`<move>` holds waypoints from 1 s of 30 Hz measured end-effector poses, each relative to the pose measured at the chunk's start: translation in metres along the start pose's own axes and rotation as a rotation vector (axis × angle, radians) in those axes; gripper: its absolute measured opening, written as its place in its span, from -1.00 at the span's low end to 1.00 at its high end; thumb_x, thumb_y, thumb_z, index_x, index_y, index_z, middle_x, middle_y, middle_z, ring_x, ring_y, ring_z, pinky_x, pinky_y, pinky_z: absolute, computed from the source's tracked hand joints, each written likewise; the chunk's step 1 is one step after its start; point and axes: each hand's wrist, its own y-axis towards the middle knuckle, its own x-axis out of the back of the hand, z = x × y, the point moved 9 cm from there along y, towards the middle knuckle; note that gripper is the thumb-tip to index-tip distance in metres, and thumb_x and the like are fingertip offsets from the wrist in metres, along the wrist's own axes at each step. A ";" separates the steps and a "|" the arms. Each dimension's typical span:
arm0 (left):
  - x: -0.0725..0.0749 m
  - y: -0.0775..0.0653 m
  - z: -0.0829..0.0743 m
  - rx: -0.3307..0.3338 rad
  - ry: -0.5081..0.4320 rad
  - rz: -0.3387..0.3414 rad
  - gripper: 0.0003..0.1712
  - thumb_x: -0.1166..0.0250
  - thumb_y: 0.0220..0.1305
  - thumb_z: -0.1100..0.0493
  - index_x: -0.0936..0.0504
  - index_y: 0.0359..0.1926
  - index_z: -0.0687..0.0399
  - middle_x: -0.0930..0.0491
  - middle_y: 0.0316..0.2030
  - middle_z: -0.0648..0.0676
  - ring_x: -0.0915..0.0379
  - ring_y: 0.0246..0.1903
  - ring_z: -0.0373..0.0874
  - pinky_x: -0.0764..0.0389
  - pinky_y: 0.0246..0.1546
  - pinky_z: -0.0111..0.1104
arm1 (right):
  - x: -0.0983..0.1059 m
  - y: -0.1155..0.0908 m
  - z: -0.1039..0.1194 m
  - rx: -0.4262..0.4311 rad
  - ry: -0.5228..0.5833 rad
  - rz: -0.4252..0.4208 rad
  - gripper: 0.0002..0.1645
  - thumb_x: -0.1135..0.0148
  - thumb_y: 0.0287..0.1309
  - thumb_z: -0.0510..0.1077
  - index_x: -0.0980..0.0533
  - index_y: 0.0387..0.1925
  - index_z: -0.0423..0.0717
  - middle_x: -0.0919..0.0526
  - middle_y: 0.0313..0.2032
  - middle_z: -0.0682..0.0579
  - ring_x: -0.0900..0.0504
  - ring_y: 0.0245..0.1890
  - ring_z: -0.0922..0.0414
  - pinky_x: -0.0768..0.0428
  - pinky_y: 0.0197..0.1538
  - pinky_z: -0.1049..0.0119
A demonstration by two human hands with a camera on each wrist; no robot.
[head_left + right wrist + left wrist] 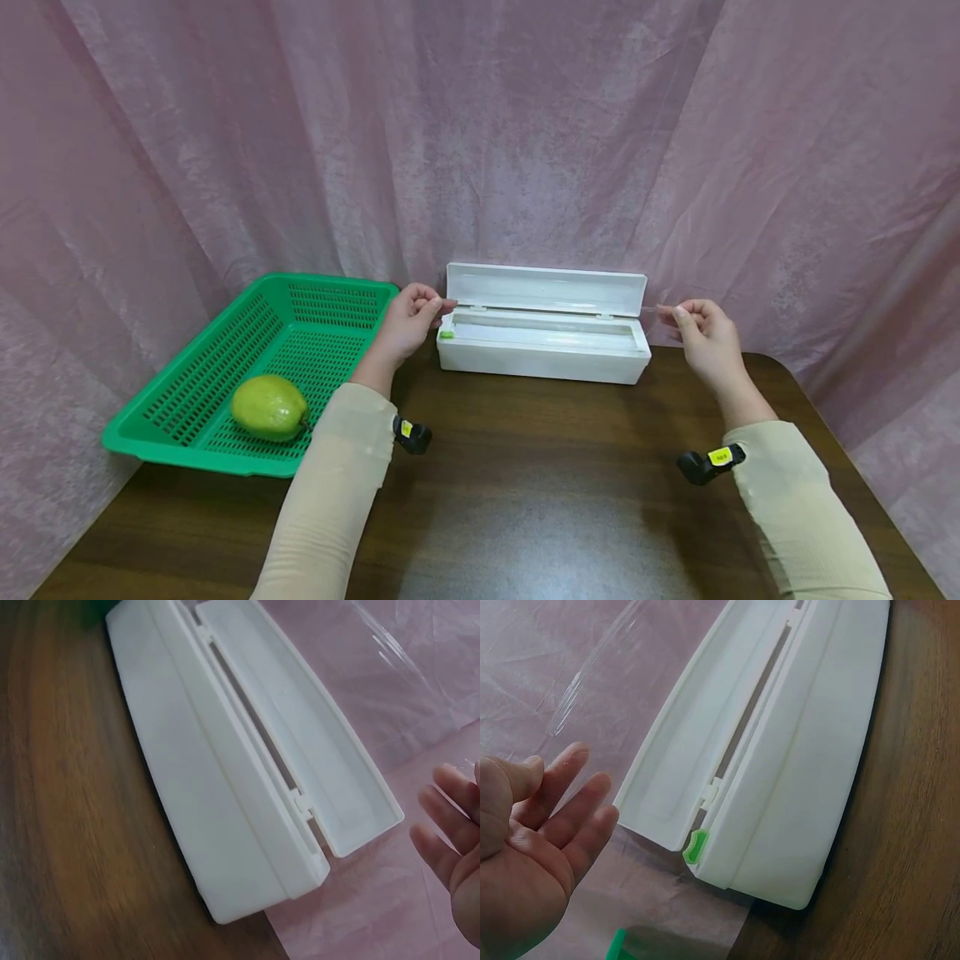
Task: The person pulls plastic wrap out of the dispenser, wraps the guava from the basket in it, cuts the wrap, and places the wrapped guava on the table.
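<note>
A long white cling film dispenser box (543, 354) stands at the back of the table, its lid (547, 289) raised. A small green slider (696, 847) sits at its left end. My left hand (408, 325) is beside that end, thumb and forefinger pinching the edge of thin clear cling film (592, 667). Past the right end, my right hand (705, 337) pinches the film's other side. The film shows mostly as shiny streaks, also in the right wrist view, and its full outline cannot be made out.
At the left lies a green plastic basket (135, 425) with a yellow-green, pear-like fruit (270, 407) in it. The left forearm passes over the basket's right side. A pink curtain (525, 125) hangs behind the brown wooden table (540, 475).
</note>
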 end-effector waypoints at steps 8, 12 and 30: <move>0.000 0.001 0.003 0.029 -0.031 -0.001 -0.89 -0.01 0.43 0.20 -0.35 -0.20 0.18 -0.61 -0.01 0.31 -0.55 0.04 -0.03 -0.55 0.03 -0.27 | -0.005 0.000 0.004 -0.018 0.276 0.035 -0.85 0.08 0.40 -0.18 -0.31 -0.23 -0.23 -0.69 -0.36 0.38 -0.66 -0.28 0.44 -0.58 -0.19 0.59; -0.001 0.000 0.004 0.024 -0.088 -0.002 -0.92 -0.02 0.42 0.24 -0.36 -0.21 0.19 -0.64 -0.10 0.32 -0.60 -0.11 -0.11 -0.52 0.08 -0.10 | -0.008 -0.001 0.003 -0.037 0.383 0.054 -0.88 0.06 0.39 -0.18 -0.32 -0.25 -0.18 -0.72 -0.42 0.30 -0.69 -0.33 0.39 -0.60 -0.24 0.56; -0.006 0.000 0.002 0.039 -0.107 0.038 -0.88 -0.01 0.43 0.21 -0.35 -0.16 0.20 -0.63 -0.42 -0.10 -0.64 -0.38 -0.30 -0.57 -0.09 -0.01 | -0.012 -0.002 0.003 -0.094 0.344 0.089 -0.92 0.07 0.39 -0.15 -0.33 -0.26 -0.04 -0.67 -0.45 0.21 -0.69 -0.39 0.33 -0.63 -0.35 0.48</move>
